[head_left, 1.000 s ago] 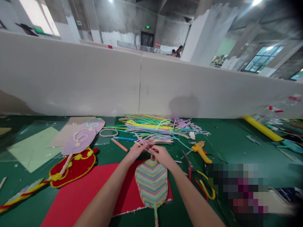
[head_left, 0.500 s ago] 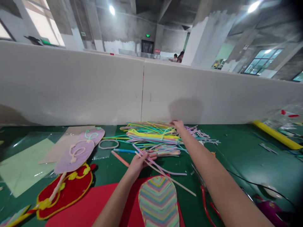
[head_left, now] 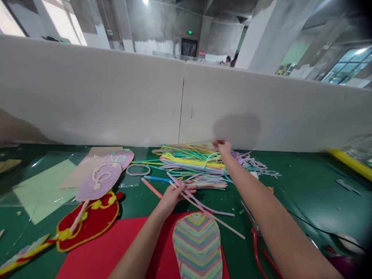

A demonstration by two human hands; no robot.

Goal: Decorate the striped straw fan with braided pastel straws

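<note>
My left hand [head_left: 171, 197] is closed around a few pipe cleaners [head_left: 200, 204], pink and purple, whose long ends slant down to the right. My right hand [head_left: 223, 146] reaches to the far side of a pile of colourful pipe cleaners [head_left: 194, 162]. Its fingers are pinched together at the pile's back edge; what lies between them is too small to make out. Below my left hand, an oval, sole-shaped piece [head_left: 198, 248] with pastel zigzag stripes lies on a red sheet [head_left: 122, 248].
Left are purple sole-shaped pieces [head_left: 100, 178] and a red one [head_left: 87, 224] edged in yellow. A grey ring [head_left: 138, 169], a blue pen [head_left: 157, 179] and an orange stick [head_left: 151, 188] lie near the pile. Red-handled scissors [head_left: 255, 252] are under my right forearm. A white partition [head_left: 116, 100] stands behind.
The view has tilted down and shifted left slightly. My left hand keeps its hold on the pipe cleaners; my right hand stays at the back of the pile, its fingers shifting slightly.
</note>
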